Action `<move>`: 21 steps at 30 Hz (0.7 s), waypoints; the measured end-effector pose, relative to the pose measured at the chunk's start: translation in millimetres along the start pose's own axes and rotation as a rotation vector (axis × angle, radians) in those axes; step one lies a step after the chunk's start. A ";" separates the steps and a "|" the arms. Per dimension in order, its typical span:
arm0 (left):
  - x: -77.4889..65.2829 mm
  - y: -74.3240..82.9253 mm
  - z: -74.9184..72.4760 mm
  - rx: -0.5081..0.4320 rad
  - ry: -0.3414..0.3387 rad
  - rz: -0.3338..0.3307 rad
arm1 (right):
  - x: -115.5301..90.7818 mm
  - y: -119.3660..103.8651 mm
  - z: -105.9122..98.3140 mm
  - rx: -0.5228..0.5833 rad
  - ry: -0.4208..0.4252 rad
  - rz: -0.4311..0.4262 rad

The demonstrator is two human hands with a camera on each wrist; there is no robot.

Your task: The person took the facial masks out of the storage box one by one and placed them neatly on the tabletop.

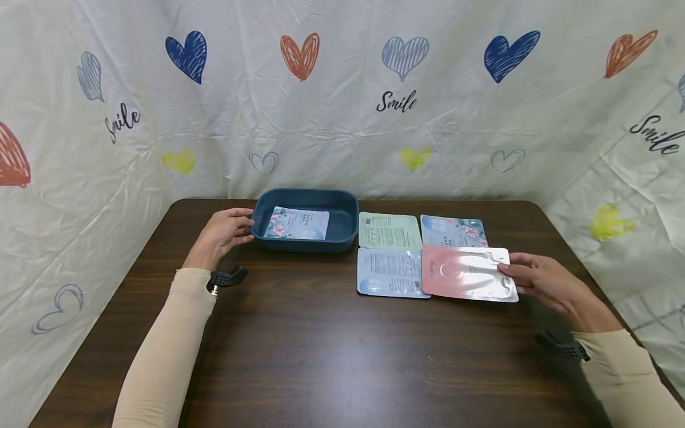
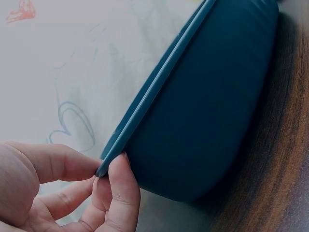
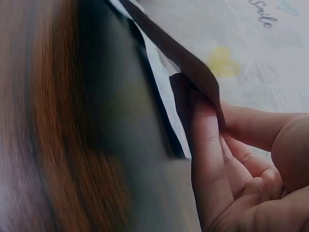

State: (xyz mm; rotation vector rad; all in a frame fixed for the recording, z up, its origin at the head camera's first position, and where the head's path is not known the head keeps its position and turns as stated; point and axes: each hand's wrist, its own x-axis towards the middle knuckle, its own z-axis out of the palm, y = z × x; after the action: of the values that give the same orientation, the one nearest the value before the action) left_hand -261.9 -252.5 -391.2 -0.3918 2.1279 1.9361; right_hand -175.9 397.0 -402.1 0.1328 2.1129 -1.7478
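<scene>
My left hand (image 1: 223,230) pinches the left rim of a dark blue basin (image 1: 342,242); in the left wrist view, thumb and fingers close on the basin's rim (image 2: 145,102). Inside the basin lies a floral blue face mask packet (image 1: 299,223). With thumb and fingers my right hand (image 1: 546,282) grips the right edge of a shiny pink face mask packet (image 1: 455,272). Dark in the right wrist view, that packet (image 3: 193,65) bends at the pinch, and a pale packet edge (image 3: 161,82) shows below it. Whether this lower one is held too, I cannot tell.
Right of the basin lie a green packet (image 1: 389,230), a floral blue packet (image 1: 453,230) and a pale blue packet (image 1: 393,272). All rest on a dark wooden table (image 1: 299,333). A white curtain (image 1: 342,119) with printed hearts hangs behind it.
</scene>
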 end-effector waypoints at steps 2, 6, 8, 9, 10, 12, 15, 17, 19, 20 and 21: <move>0.4 -0.6 0.0 0.001 0.005 0.000 | -0.1 2.7 -3.2 -0.020 0.007 0.000; 1.4 -1.7 0.5 -0.009 0.012 0.003 | 1.2 6.7 -6.4 -0.064 0.029 0.008; 2.0 -2.2 0.7 -0.010 0.011 0.006 | 2.5 8.0 -6.6 -0.097 0.042 0.015; 2.1 -2.4 0.7 -0.012 0.011 0.007 | 2.9 8.4 -6.6 -0.116 0.041 0.013; 2.2 -2.6 0.8 -0.013 0.011 0.007 | 3.5 8.7 -6.4 -0.134 0.042 0.011; 2.2 -2.8 0.7 -0.010 0.012 0.006 | 4.4 8.6 -6.5 -0.178 0.044 -0.003; 2.2 -2.8 0.9 -0.009 0.016 0.007 | 4.9 6.6 -8.8 -0.241 0.034 -0.031; 2.2 -2.5 1.3 -0.007 0.018 0.010 | 5.2 4.5 -10.9 -0.278 0.026 -0.042; 2.2 -2.1 1.4 -0.004 0.020 0.012 | 5.5 1.6 -13.1 -0.309 0.009 -0.051; 2.1 -1.9 1.5 -0.004 0.022 0.012 | 5.7 -0.2 -13.9 -0.331 0.003 -0.052; 2.3 -1.7 1.6 -0.005 0.023 0.011 | 5.9 -2.0 -14.4 -0.356 -0.002 -0.057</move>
State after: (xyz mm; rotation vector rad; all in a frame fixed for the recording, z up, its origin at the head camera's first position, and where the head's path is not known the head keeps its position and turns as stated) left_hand -263.4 -251.2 -393.8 -0.4058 2.1446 1.9524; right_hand -185.4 409.3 -400.3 -0.0293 2.4069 -1.3698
